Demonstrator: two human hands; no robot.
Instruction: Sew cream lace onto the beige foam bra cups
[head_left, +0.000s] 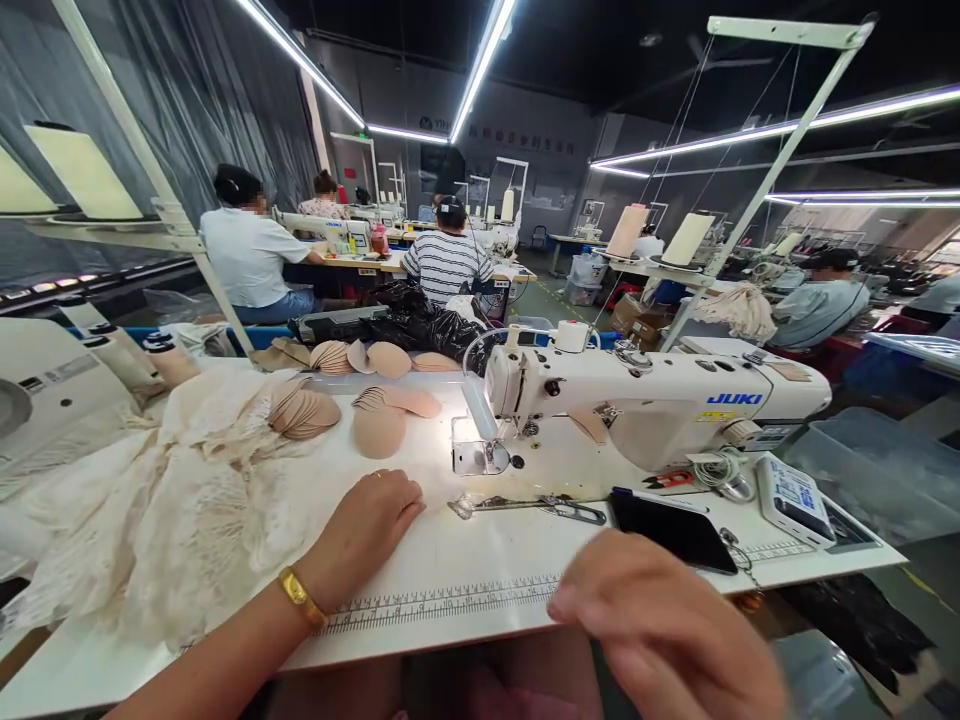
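Observation:
My left hand [373, 520], with a gold bracelet [300, 597] at the wrist, rests on the white sewing table [480, 590]. Its fingers are curled in, and nothing shows sticking out of them. Blurred by motion, my right hand [667, 625] hovers over the front edge, fingers bent; whether it holds anything cannot be made out. Beyond the left hand lie beige oval pads [379, 430] and a fanned stack of pads [304, 410]. The white JUKI sewing machine [660, 390] stands behind, its lamp lighting the needle plate [480, 450].
Cream lace fabric [202, 500] heaps at the left. Thread snips [574, 508], a black phone [675, 528], red-handled cutters [670, 480] and a control box [795, 500] lie right. A printed ruler [450, 603] runs along the front edge. Other people work beyond [450, 250].

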